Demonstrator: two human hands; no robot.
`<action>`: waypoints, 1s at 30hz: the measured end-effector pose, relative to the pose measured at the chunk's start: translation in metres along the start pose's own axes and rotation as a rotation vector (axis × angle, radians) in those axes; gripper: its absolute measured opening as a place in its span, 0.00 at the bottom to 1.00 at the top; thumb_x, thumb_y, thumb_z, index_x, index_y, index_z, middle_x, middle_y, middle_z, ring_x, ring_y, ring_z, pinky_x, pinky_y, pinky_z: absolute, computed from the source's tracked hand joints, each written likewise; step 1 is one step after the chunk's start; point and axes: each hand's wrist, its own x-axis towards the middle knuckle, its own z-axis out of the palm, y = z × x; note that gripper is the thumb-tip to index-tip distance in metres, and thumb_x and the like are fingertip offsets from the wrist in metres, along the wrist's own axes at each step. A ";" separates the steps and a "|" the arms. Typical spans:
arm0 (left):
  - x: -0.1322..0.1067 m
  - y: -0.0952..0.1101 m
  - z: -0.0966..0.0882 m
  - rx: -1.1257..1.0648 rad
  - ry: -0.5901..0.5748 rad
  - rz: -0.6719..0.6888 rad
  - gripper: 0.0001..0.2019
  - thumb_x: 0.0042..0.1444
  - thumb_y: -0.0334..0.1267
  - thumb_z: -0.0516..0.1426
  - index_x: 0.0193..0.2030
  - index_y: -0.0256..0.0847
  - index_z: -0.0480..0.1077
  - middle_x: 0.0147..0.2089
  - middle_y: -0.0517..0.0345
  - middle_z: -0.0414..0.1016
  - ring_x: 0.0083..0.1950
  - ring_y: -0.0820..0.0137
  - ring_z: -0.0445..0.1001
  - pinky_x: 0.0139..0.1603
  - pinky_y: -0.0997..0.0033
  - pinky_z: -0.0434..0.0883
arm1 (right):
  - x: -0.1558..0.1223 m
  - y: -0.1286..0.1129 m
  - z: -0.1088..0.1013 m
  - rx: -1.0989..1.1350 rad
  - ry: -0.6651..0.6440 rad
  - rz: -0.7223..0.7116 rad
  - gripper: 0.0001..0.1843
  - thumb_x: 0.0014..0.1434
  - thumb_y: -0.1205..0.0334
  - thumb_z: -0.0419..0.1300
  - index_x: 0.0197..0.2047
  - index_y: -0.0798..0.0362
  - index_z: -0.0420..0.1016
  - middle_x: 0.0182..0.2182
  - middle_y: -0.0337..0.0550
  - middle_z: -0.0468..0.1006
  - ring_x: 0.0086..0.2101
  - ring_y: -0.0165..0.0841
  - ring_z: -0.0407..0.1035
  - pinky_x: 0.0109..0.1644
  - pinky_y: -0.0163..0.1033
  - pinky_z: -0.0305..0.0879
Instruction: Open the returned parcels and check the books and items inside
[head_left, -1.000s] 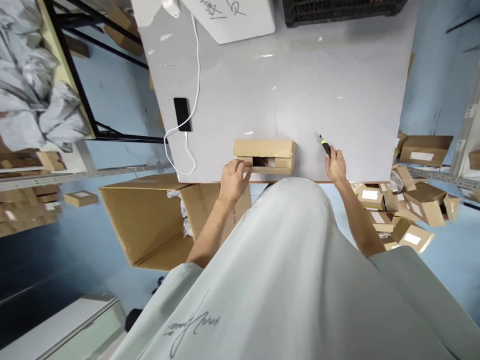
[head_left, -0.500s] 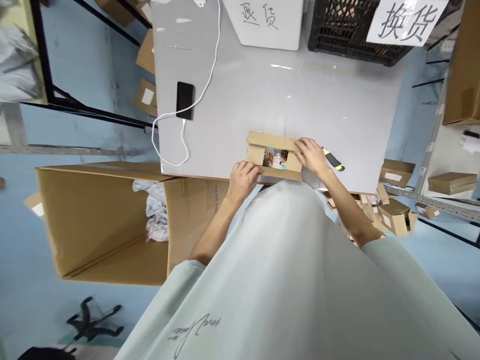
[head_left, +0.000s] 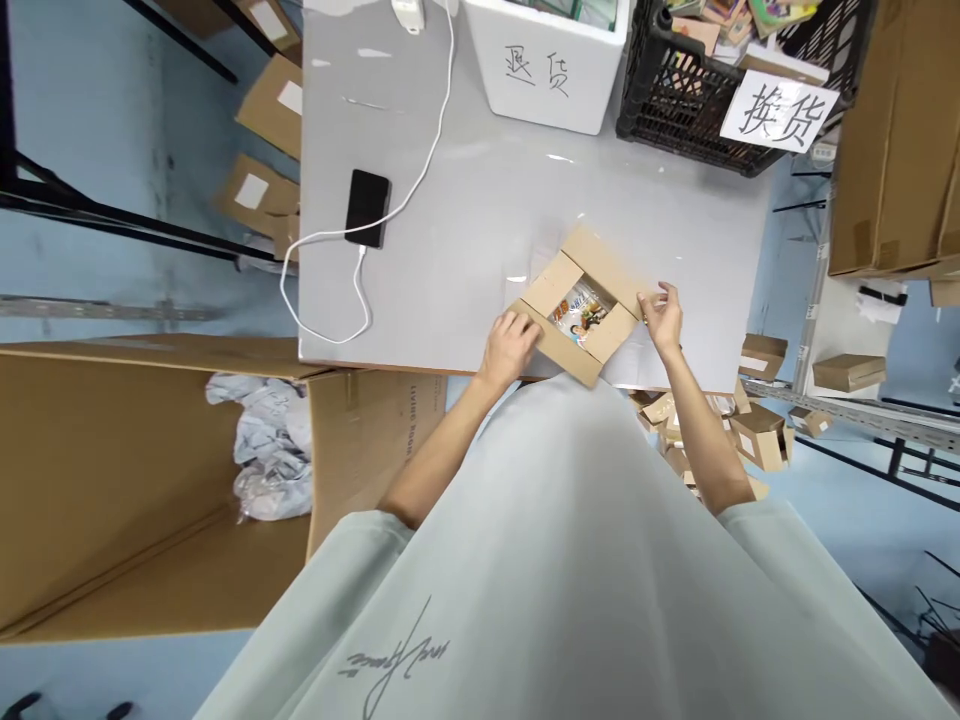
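A small cardboard box [head_left: 564, 350] sits tilted at the table's near edge with its flaps folded outward. Inside it lies a clear plastic packet [head_left: 581, 312] with colourful print. My left hand [head_left: 511, 350] grips the box at its left corner, fingers bent over the near flap. At the opposite corner my right hand [head_left: 661, 315] pinches the end of the far flap between thumb and fingers. The yellow and black cutter seen earlier does not show now.
On the grey table [head_left: 450, 300] lie a black phone [head_left: 367, 208] and a white cable [head_left: 416, 187]. A white foam bin [head_left: 544, 85] and black crate [head_left: 686, 105] stand at the back. A large open carton [head_left: 367, 430] holding crumpled plastic is at left; several boxes [head_left: 759, 438] lie right.
The small box has turned clockwise, its flaps now spread wider and the packet more exposed. My right hand has moved right with the flap's end; the view has shifted too.
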 end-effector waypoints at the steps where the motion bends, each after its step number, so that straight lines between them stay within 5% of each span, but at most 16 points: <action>1: -0.001 0.000 0.000 0.009 -0.061 0.018 0.08 0.65 0.30 0.65 0.48 0.46 0.81 0.53 0.39 0.81 0.58 0.46 0.77 0.60 0.43 0.75 | -0.003 -0.004 0.001 -0.072 0.063 -0.031 0.36 0.77 0.35 0.58 0.70 0.58 0.73 0.56 0.61 0.80 0.50 0.46 0.80 0.59 0.52 0.80; 5: 0.003 -0.005 -0.005 -0.048 -0.236 0.043 0.19 0.59 0.47 0.76 0.53 0.44 0.81 0.55 0.40 0.80 0.59 0.44 0.80 0.62 0.44 0.77 | -0.029 -0.034 0.010 -0.329 0.109 -0.193 0.22 0.81 0.54 0.51 0.65 0.53 0.79 0.65 0.65 0.76 0.65 0.54 0.71 0.73 0.63 0.70; 8: 0.029 -0.007 -0.006 -0.082 -0.100 -0.071 0.20 0.66 0.52 0.70 0.57 0.44 0.78 0.59 0.38 0.79 0.60 0.44 0.81 0.58 0.48 0.79 | -0.059 -0.064 0.030 -0.377 0.010 -0.209 0.24 0.80 0.54 0.55 0.70 0.57 0.77 0.69 0.71 0.73 0.69 0.59 0.67 0.74 0.67 0.67; 14: 0.086 0.004 -0.002 -0.042 0.076 -0.097 0.24 0.60 0.47 0.72 0.57 0.39 0.74 0.64 0.26 0.77 0.67 0.33 0.76 0.57 0.41 0.80 | -0.089 -0.094 0.059 -0.313 -0.091 -0.061 0.41 0.70 0.65 0.62 0.82 0.65 0.61 0.84 0.76 0.53 0.83 0.63 0.46 0.84 0.72 0.51; 17: 0.087 0.000 -0.012 -0.106 0.070 -0.131 0.17 0.61 0.41 0.67 0.56 0.41 0.76 0.62 0.32 0.81 0.63 0.40 0.81 0.62 0.43 0.79 | -0.093 -0.077 0.043 -0.246 -0.044 -0.048 0.40 0.69 0.69 0.58 0.82 0.62 0.63 0.83 0.70 0.57 0.82 0.57 0.51 0.85 0.67 0.55; 22: 0.080 -0.037 -0.029 -0.302 0.077 -0.427 0.13 0.68 0.39 0.59 0.56 0.42 0.78 0.54 0.47 0.86 0.53 0.55 0.86 0.64 0.53 0.80 | -0.125 -0.018 0.017 -0.154 0.077 0.074 0.35 0.68 0.66 0.58 0.78 0.52 0.71 0.74 0.62 0.71 0.70 0.54 0.73 0.77 0.62 0.71; 26: 0.076 -0.064 -0.023 -0.550 0.095 -0.568 0.15 0.69 0.44 0.61 0.57 0.40 0.77 0.51 0.48 0.85 0.49 0.58 0.86 0.53 0.60 0.85 | -0.147 0.013 0.034 0.018 0.145 0.178 0.33 0.71 0.58 0.57 0.76 0.51 0.72 0.63 0.61 0.81 0.61 0.54 0.79 0.71 0.66 0.77; 30: 0.064 -0.069 -0.010 -0.772 0.109 -0.655 0.16 0.68 0.45 0.62 0.57 0.39 0.74 0.50 0.48 0.84 0.40 0.65 0.83 0.41 0.65 0.85 | -0.129 0.022 0.055 0.200 0.247 0.126 0.31 0.72 0.55 0.55 0.75 0.53 0.71 0.68 0.63 0.80 0.68 0.52 0.74 0.77 0.66 0.70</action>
